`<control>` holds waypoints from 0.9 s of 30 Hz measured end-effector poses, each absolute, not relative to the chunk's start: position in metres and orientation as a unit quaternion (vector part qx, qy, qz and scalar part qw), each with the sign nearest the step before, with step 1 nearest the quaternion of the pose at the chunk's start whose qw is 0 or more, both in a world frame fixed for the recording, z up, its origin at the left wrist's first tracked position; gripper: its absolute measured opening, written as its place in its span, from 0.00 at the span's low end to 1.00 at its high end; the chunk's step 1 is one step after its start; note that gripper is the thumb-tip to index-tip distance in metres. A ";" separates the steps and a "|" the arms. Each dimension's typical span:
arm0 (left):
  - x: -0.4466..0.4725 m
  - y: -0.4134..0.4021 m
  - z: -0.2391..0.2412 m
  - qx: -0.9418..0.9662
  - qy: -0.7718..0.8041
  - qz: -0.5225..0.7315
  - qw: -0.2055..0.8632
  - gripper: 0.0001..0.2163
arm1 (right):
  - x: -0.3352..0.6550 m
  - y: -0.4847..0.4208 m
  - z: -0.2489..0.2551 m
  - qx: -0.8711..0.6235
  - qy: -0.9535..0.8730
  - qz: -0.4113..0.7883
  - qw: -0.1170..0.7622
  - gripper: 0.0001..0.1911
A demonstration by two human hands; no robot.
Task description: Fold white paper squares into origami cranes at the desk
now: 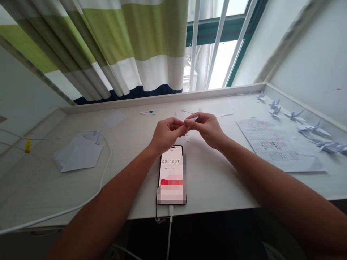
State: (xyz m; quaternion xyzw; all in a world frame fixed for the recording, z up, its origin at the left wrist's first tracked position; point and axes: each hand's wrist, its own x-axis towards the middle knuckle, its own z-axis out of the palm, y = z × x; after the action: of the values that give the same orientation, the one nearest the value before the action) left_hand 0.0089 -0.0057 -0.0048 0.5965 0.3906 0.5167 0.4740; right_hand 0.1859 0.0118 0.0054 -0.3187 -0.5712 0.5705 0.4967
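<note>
My left hand (168,131) and my right hand (205,127) meet above the middle of the desk, fingertips pinched close together. Between them shows a small bit of white paper (194,118), mostly covered by the fingers. Its folded shape cannot be made out. Just below the hands lies a phone (171,195) with a timer on its screen, partly behind my left wrist. Tiny paper scraps (187,137) are scattered on the desk beneath the fingers.
Several folded paper cranes (311,128) line the right edge beside a written sheet (276,144). At left lie a stack of white paper (81,153) and a looping white cable (107,159). A charging cable (170,231) hangs from the phone. Curtains (130,43) stand behind the desk (135,151).
</note>
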 end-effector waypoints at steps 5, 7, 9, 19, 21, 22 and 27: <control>0.006 -0.004 -0.005 0.611 0.392 0.510 0.461 0.16 | 0.188 0.013 0.007 -0.290 -0.579 0.587 0.486 0.14; 0.006 -0.004 -0.005 0.612 0.386 0.506 0.470 0.16 | 0.189 0.014 0.006 -0.284 -0.581 0.587 0.487 0.14; 0.006 -0.004 -0.004 0.607 0.381 0.504 0.482 0.16 | 0.189 0.014 0.005 -0.279 -0.583 0.584 0.490 0.15; 0.010 -0.006 -0.001 0.550 0.379 0.511 0.541 0.14 | 0.193 0.023 0.000 -0.322 -0.541 0.569 0.530 0.34; 0.010 -0.005 -0.002 0.544 0.387 0.518 0.535 0.14 | 0.193 0.023 0.001 -0.340 -0.538 0.551 0.539 0.34; 0.010 -0.005 -0.003 0.544 0.390 0.521 0.530 0.14 | 0.193 0.023 0.002 -0.344 -0.547 0.544 0.535 0.32; 0.007 -0.003 -0.006 0.552 0.393 0.519 0.522 0.14 | 0.188 0.017 0.002 -0.329 -0.591 0.515 0.526 0.22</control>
State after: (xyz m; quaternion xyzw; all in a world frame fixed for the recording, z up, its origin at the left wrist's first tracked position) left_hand 0.0069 -0.0033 -0.0056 0.5519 0.3927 0.5185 0.5219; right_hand 0.1884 0.0166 0.0023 -0.3290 -0.5912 0.5150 0.5264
